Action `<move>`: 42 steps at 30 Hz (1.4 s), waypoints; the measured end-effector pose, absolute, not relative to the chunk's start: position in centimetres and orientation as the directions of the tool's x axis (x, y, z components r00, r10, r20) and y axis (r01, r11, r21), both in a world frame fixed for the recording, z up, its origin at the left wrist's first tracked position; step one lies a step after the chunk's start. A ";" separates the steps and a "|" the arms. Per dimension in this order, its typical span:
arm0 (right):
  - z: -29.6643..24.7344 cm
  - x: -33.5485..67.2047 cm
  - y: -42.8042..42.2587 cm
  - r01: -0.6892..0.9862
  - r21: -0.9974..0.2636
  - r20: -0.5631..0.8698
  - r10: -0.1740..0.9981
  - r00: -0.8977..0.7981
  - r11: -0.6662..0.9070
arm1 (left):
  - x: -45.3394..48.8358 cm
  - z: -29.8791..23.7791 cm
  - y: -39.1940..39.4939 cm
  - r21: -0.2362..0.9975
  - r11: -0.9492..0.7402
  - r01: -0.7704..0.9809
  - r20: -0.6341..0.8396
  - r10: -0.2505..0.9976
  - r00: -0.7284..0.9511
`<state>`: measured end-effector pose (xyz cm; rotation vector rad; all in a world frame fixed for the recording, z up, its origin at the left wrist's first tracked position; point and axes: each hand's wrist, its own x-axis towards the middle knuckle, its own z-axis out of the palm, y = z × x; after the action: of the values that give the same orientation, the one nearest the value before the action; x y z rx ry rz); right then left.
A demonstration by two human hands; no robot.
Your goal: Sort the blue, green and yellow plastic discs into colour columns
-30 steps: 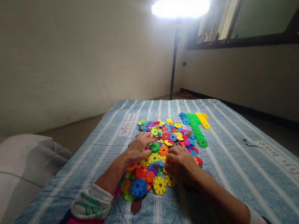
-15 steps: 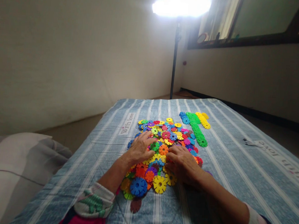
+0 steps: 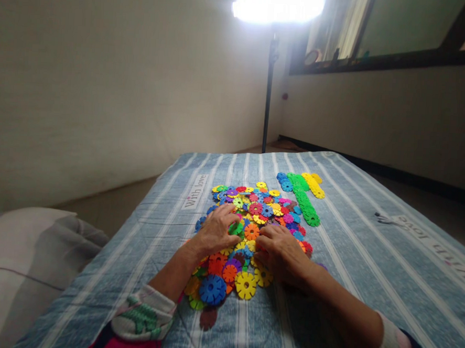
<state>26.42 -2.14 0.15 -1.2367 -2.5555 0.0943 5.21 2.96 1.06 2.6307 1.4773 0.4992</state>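
Note:
A heap of colourful notched plastic discs lies on the striped cloth in front of me. My left hand rests over the heap's left side, thumb and fingers apart. A green disc shows in the gap between them; I see no firm grip on it. On the right side of the heap, my right hand has its fingers curled down among the discs. An orange disc lies just left of those fingertips. Whatever the right fingers hold is hidden.
Behind the heap to the right lie joined discs: a green strip, a blue group and a yellow strip. A dark cord-like item sits farther right. A lamp stand rises beyond the cloth-covered surface.
The whole view has shifted slightly, moving everything a little to the left. Both hands stay at nearly the same places on the heap.

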 end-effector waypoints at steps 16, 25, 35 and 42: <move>0.1 26.4 -2.2 0.761 -0.177 0.237 0.777 -0.583 0.624 | 5.6 0.8 2.4 -0.002 -0.595 0.804 0.310 0.764 0.566; 0.3 26.5 -2.3 0.754 -0.180 0.237 0.772 -0.590 0.631 | 5.8 1.2 1.8 -0.072 -0.598 0.798 0.265 0.760 0.593; -0.7 26.5 -1.6 0.750 -0.137 0.279 0.752 -0.597 0.647 | 5.7 1.6 2.0 -0.031 -0.614 0.789 0.258 0.758 0.599; -0.9 26.6 -1.6 0.746 -0.123 0.297 0.741 -0.602 0.655 | 5.1 1.7 2.4 0.041 -0.649 0.760 0.237 0.745 0.623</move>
<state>26.62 -1.63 -0.90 -1.1853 -2.5525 -0.0195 5.14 2.43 1.66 2.8873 1.3398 0.3757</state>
